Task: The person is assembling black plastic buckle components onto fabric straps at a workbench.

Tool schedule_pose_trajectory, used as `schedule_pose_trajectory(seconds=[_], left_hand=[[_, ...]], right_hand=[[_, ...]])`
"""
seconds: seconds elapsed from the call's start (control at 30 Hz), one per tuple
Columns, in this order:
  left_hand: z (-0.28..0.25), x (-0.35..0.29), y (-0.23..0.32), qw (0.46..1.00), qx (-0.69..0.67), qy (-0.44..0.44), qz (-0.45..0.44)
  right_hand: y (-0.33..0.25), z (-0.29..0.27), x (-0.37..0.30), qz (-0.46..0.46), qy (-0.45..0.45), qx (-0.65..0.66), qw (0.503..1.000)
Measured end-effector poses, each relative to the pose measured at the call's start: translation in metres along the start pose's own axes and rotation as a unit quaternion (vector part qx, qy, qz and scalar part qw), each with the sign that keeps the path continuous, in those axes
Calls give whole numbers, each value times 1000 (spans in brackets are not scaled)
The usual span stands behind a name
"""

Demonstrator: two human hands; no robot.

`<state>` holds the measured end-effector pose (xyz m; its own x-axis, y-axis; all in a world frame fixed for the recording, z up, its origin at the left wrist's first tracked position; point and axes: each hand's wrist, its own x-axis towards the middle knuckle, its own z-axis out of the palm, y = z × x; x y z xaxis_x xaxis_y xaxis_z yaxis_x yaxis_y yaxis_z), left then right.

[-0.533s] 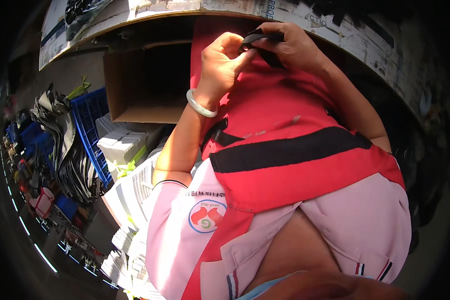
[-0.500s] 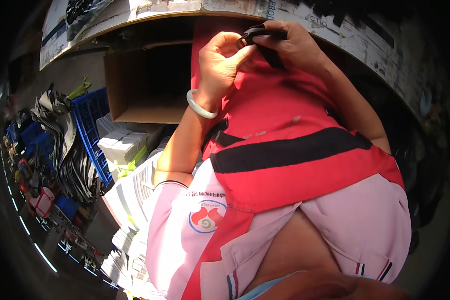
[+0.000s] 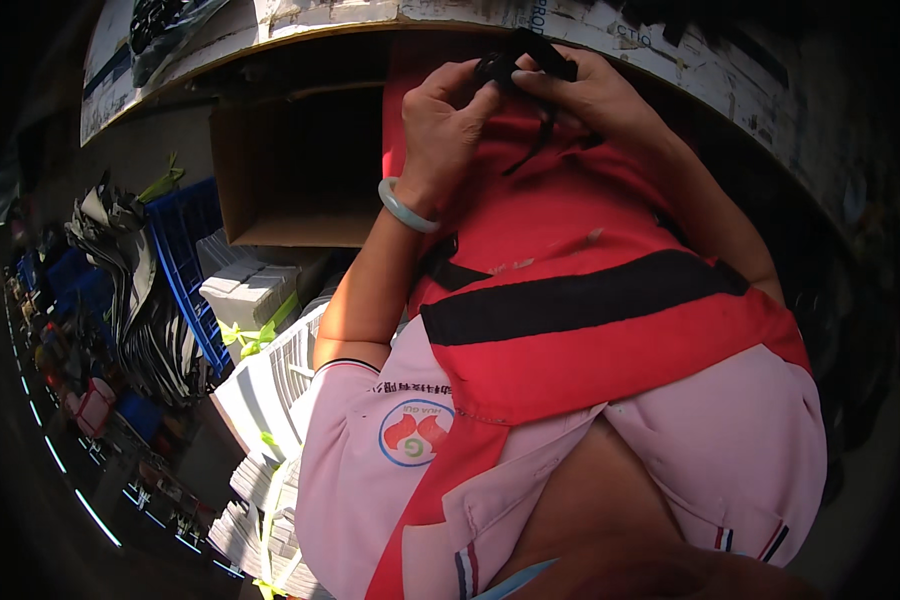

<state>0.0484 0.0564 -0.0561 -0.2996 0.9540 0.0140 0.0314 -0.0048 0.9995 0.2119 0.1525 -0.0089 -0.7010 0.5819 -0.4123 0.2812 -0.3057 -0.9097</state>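
Pinching a folded black band of soft-looking material [image 3: 532,50], the two bare hands meet over the far part of a long red cloth apron [image 3: 560,215]. The left hand [image 3: 442,130] has its thumb and bent fingers brought together on the band's left end, with almost no gap. The right hand [image 3: 605,100] has its thumb pressed over the right part; its other fingers are partly hidden, so I cannot tell how they grip.

The band lies directly between the hands, touching both, so neither is nearer. Its long axis seems to run across the apron, with a bend rising away from the chest, while a thin black tail [image 3: 536,148] hangs over the apron.

Beyond the apron is a worn white surface [image 3: 340,14]. Left of the apron are an open brown cardboard box [image 3: 300,231], white stacked bundles with yellow-green ties [image 3: 240,292] and a blue plastic crate [image 3: 182,255].
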Motion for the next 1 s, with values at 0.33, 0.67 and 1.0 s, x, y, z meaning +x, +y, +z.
schedule_pose_trajectory(seconds=[0.33, 0.67, 1.0], left_hand=[[3, 3, 6, 980, 148, -1, 136], [0, -1, 1, 974, 172, 12, 144], [-5, -2, 4, 947, -233, -26, -219]], right_hand=[[14, -3, -1, 63, -31, 121, 990], [18, 11, 3, 13, 53, 146, 988], [25, 6, 6, -15, 68, 81, 994]])
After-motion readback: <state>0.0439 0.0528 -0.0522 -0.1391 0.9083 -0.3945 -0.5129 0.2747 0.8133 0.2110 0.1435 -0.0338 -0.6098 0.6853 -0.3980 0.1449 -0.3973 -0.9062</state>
